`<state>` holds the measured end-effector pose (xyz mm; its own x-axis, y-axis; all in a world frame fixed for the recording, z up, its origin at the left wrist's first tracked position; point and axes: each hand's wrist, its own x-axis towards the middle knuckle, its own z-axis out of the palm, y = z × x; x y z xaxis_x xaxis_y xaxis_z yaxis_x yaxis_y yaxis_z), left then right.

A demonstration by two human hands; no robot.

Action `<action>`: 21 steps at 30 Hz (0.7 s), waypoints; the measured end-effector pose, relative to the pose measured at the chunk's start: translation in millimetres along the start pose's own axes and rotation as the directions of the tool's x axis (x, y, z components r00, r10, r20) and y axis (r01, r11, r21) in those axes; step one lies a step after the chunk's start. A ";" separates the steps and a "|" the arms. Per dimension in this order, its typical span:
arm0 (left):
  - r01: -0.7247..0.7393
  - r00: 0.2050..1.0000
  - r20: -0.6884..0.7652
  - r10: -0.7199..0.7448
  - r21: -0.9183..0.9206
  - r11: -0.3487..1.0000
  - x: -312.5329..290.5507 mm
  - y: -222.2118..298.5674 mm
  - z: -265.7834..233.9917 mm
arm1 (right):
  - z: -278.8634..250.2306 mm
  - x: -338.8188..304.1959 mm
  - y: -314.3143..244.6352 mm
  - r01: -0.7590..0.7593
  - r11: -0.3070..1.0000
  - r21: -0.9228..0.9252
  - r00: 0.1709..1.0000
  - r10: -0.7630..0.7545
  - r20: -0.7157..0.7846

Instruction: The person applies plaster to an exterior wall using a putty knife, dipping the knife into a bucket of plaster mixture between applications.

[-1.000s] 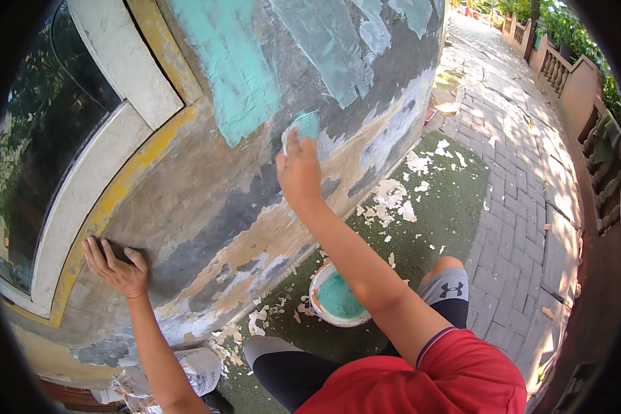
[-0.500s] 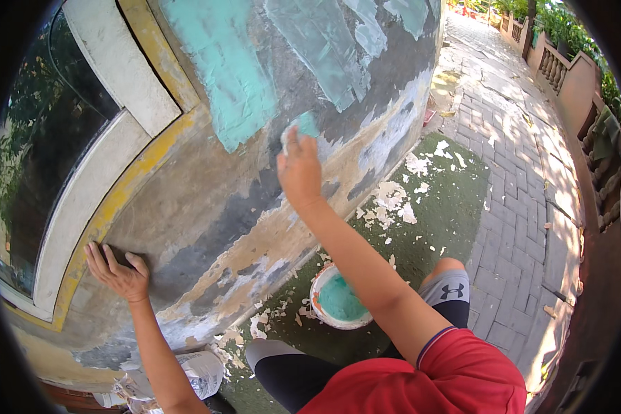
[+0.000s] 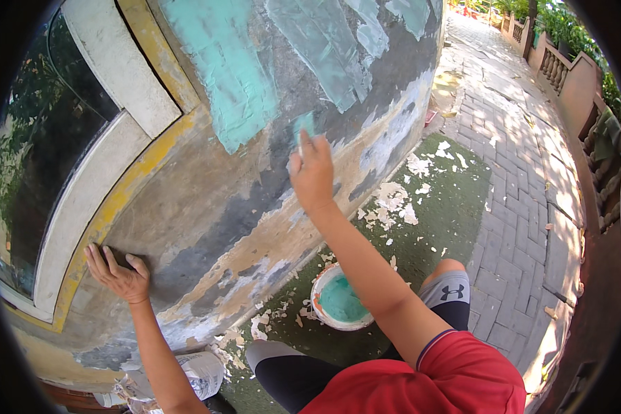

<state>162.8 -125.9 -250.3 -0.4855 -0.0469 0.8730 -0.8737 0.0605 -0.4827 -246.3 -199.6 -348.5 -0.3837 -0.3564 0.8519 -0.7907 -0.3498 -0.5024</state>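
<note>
My right hand (image 3: 313, 172) is closed on what looks like a putty knife, mostly hidden by the fingers and slightly blurred. Just past its index finger, a small dab of teal putty (image 3: 304, 123) shows on the weathered grey and tan wall (image 3: 186, 186). Up and to the left is a broad, thick teal patch (image 3: 231, 83), and thinner teal streaks (image 3: 328, 52) lie further right. My left hand (image 3: 122, 274) rests open against the wall beside the yellow-edged window frame, fingers spread. Between my knees stands a white bucket (image 3: 315, 290) containing teal putty (image 3: 341, 301).
Pale paint flakes (image 3: 391, 196) litter the green mat (image 3: 455, 207) along the wall's base. At the lower left stands a whitish bucket (image 3: 203, 372) beside crumpled plastic. A brick-paved path (image 3: 507, 228) runs along the right, bordered by a balustrade (image 3: 555, 69). The window (image 3: 55, 131) fills the far left.
My right hand has shifted slightly right and down the wall, away from the thick teal patch. My left hand stays in place.
</note>
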 end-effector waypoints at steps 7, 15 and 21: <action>0.008 1.000 0.017 -0.008 0.011 1.000 -5.0 -5.2 -3.4 | -34.0 -23.3 -42.7 -0.049 0.986 0.157 0.994 0.032 0.107; 0.022 1.000 0.001 -0.022 -0.016 1.000 -2.7 1.1 3.1 | -11.4 9.3 7.5 -0.031 0.998 -0.061 0.999 0.030 -0.021; 0.014 1.000 0.014 -0.014 -0.003 1.000 -5.7 -5.6 -3.6 | -8.5 -22.2 -57.0 -0.048 0.990 0.136 0.985 0.025 0.170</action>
<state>170.6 -122.4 -252.3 -0.4735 -0.0617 0.8786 -0.8804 0.0625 -0.4701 -196.8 -164.3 -337.5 -0.3165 -0.5067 0.8019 -0.6989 -0.4470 -0.5583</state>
